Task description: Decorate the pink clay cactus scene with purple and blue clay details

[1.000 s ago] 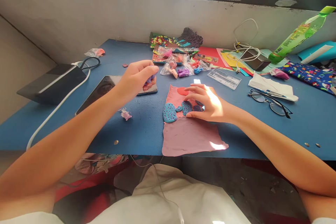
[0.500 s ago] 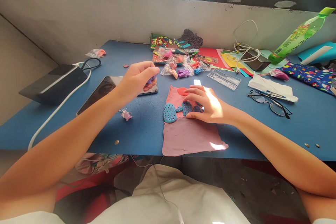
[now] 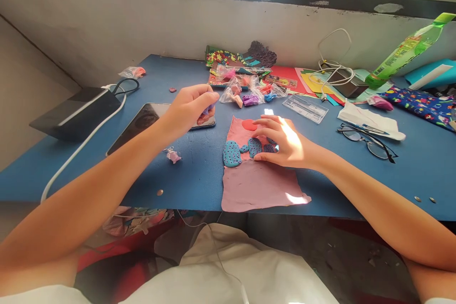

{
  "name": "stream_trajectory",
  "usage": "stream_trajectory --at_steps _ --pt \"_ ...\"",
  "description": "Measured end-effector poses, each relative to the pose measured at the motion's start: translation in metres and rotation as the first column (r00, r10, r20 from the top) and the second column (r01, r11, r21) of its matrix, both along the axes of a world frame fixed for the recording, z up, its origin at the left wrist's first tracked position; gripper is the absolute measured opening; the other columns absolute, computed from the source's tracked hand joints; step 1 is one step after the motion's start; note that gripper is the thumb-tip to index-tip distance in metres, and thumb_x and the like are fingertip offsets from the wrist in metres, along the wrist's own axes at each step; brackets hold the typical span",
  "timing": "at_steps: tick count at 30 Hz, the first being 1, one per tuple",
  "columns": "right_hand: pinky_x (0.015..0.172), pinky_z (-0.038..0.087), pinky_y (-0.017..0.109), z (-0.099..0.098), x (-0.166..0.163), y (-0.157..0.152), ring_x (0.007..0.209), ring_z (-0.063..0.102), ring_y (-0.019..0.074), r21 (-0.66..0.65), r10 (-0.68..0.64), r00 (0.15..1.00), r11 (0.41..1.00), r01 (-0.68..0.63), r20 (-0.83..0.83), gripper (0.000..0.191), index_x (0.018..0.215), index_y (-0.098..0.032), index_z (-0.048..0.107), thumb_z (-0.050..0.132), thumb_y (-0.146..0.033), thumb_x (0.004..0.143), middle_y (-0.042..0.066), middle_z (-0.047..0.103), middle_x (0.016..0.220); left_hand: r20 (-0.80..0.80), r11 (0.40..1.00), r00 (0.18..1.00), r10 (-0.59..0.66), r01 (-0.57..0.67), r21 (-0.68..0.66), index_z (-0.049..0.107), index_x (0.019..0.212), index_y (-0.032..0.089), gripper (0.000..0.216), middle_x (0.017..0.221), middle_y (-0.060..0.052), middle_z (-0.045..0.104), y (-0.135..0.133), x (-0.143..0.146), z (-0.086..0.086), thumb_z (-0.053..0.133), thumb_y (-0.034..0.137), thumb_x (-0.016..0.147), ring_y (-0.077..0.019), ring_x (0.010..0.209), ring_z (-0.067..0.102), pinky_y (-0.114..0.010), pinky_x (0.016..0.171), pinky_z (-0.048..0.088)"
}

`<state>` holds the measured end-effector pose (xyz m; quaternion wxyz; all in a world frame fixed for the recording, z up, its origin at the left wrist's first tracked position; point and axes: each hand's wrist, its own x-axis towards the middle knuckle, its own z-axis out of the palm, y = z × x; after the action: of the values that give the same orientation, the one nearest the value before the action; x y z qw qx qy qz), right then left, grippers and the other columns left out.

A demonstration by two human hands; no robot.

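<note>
A pink and mauve sheet of modelling clay (image 3: 260, 185) lies flat near the table's front edge. On it sit blue clay shapes (image 3: 232, 154) dotted with dark specks and a red clay disc (image 3: 249, 125). My right hand (image 3: 280, 140) rests over the sheet's upper right, fingers spread, covering part of the blue shapes. Left of the sheet, above a dark tablet (image 3: 133, 123), my left hand (image 3: 194, 103) is closed around a lump of purple clay (image 3: 207, 109), mostly hidden by the fingers. A small pink charm (image 3: 174, 156) lies below that hand.
Bagged clay (image 3: 251, 99) and coloured paper (image 3: 285, 76) lie toward the wall. A ruler (image 3: 305, 108), glasses (image 3: 370, 141), a tissue (image 3: 370, 119) and a green bottle (image 3: 406, 54) are to the right. A black box (image 3: 74, 114) with a white cable stands left.
The whole view has shifted very slightly. Both hands keep their places and poses, the left still closed on the purple clay and the right still over the sheet.
</note>
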<state>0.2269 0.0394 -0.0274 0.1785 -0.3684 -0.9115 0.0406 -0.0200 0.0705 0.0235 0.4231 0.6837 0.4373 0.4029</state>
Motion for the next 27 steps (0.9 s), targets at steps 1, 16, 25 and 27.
stream_trajectory --at_steps 1,16,25,27 --pt "0.097 0.037 0.056 0.0 0.0001 0.0003 0.128 0.041 0.0355 0.003 -0.003 1.0 1.0 0.003 0.003 0.042 0.105 -0.021 0.061 0.063 -0.053 0.078 0.013 0.054 0.133 -0.003 1.0 1.0 -0.005 0.005 0.0 0.037 0.058 0.019 0.025 0.046 0.006 0.039 0.0003 -0.0001 -0.0003 0.045 0.018 0.082 -0.0017 0.038 0.037 -0.018 0.041 0.028" --pt "0.099 0.036 0.057 0.0046 -0.0021 -0.0034 0.129 0.041 0.0351 -0.026 0.009 0.999 1.0 -0.008 0.036 0.038 0.112 -0.023 0.058 0.062 -0.045 0.081 0.011 0.054 0.134 -0.015 0.999 0.999 -0.044 0.044 -0.013 0.036 0.06 0.02 0.023 0.047 0.006 0.038 0.0 -0.0006 -0.0014 0.046 0.021 0.08 -0.0047 0.04 0.035 -0.021 0.041 0.025" --pt "0.1 0.036 0.056 0.004 -0.0025 -0.0035 0.13 0.042 0.034 -0.028 0.022 0.998 0.999 -0.02 0.053 0.036 0.11 -0.02 0.059 0.06 -0.045 0.084 0.012 0.054 0.135 -0.061 0.999 0.997 -0.044 0.044 -0.005 0.036 0.06 0.02 0.023 0.047 0.005 0.038 -0.0006 -0.0018 -0.0021 0.046 0.024 0.081 -0.0056 0.042 0.034 -0.022 0.043 0.025" --pt "0.098 0.038 0.056 0.0048 -0.0028 -0.0049 0.129 0.043 0.0334 -0.021 0.013 0.998 1.0 -0.012 0.059 0.039 0.113 -0.019 0.057 0.06 -0.044 0.084 0.012 0.054 0.135 -0.069 0.999 0.997 -0.044 0.043 -0.013 0.036 0.06 0.02 0.024 0.047 0.005 0.038 -0.0008 -0.0022 -0.0015 0.046 0.025 0.081 -0.0055 0.042 0.033 -0.022 0.043 0.025"
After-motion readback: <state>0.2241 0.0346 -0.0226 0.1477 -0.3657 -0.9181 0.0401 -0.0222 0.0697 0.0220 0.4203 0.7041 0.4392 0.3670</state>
